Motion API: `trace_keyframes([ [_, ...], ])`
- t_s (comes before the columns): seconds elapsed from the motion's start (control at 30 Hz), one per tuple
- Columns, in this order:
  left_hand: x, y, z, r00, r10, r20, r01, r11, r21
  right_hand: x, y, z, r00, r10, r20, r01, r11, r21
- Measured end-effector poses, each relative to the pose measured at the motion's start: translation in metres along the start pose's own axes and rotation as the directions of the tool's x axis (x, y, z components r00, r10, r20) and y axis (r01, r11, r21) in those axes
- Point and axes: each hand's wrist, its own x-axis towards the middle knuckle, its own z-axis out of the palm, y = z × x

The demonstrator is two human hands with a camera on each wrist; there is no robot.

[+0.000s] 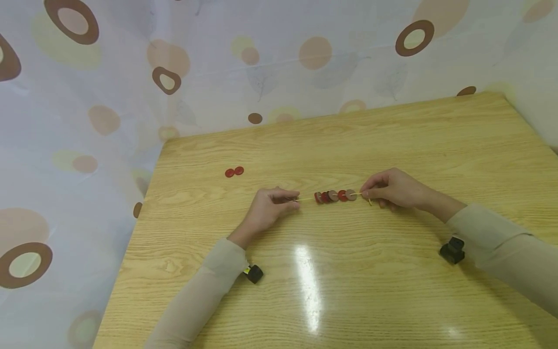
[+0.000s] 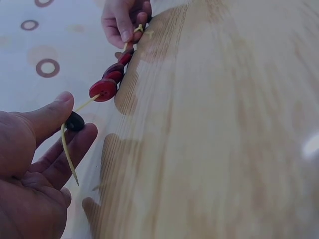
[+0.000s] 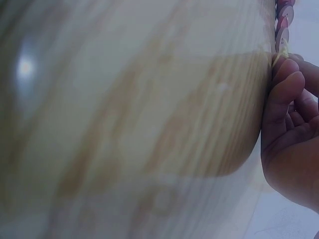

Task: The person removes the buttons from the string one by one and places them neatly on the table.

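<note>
A yellow string [image 1: 307,199] runs taut between the two hands, over the wooden table. Several red and brown buttons [image 1: 333,196] are threaded on it, bunched nearer the right hand. My left hand [image 1: 272,207] pinches a small black button [image 2: 75,121] between thumb and fingers. From there the loose string end [image 2: 68,154] hangs down past the fingers, and a four-holed red button [image 2: 103,91] heads the row facing it. With thumb and forefinger, my right hand [image 1: 394,188] grips the string's other end, where a short knotted tail [image 3: 284,52] sticks out.
Two red buttons [image 1: 234,171] lie side by side on the wooden table [image 1: 348,291], to the far left. A patterned curtain [image 1: 283,58] hangs behind the table and along its left side. Black wrist cameras [image 1: 254,274] sit at both cuffs.
</note>
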Motion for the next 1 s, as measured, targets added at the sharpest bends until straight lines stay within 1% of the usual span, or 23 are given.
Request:
trace_keyframes([
  [0.47, -0.0021, -0.0007, -0.0042, 0.999, -0.031, -0.008, 0.031, 0.999, -0.038, 0.0, 0.0021, -0.0015, 1.0, 0.02, -0.003, -0.02, 1.0, -0.01],
  [0.73, -0.0027, -0.0023, -0.0057, 1.0, 0.0, -0.028, -0.001, 1.0, -0.023, -0.0006, 0.0017, -0.0018, 1.0, 0.024, -0.002, -0.024, 1.0, -0.015],
  [1.0, -0.0049, -0.0007, -0.0078, 0.998, -0.035, -0.05, 0.036, 0.999, 0.001, -0.0017, -0.0004, -0.0022, 1.0, 0.015, 0.004, -0.015, 1.0, -0.016],
])
